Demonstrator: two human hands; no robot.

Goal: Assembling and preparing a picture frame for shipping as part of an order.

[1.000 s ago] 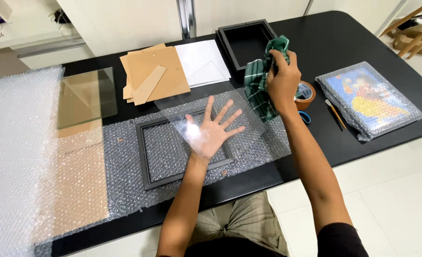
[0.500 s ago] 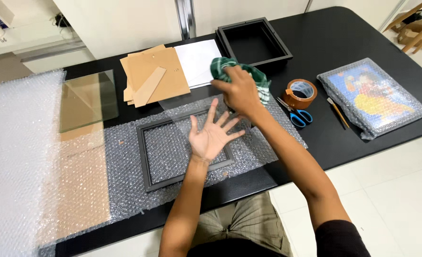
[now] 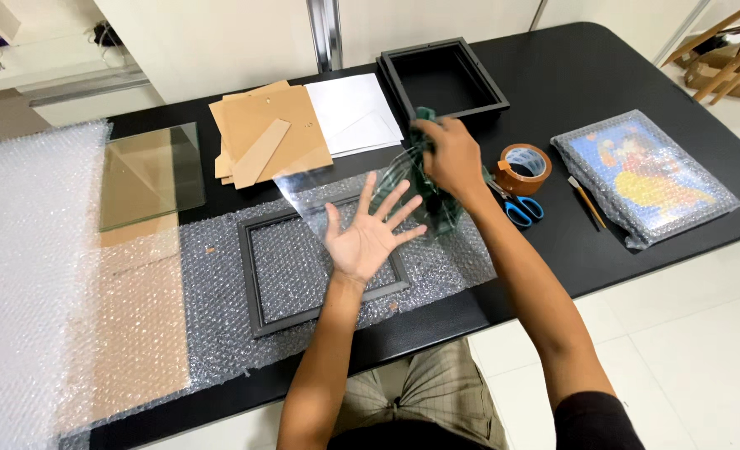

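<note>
A clear sheet of glass is held tilted above the black picture frame, and it is hard to see because you can look right through it; only its shiny edges and a pale glare show where it is. The left hand is flat under the glass with its fingers spread wide apart. The right hand has its fingers closed around a bunched green cloth that is pressed on the glass, and the hand hides much of the cloth. The frame lies flat on bubble wrap on the black worktop. Just past the frame are brown boards and white paper. Another glass pane lies to the left. A deep black frame sits behind the right hand. To the right are a tape roll, blue scissors partly hidden by the arm, a pencil and a picture wrapped in bubble wrap.
</note>
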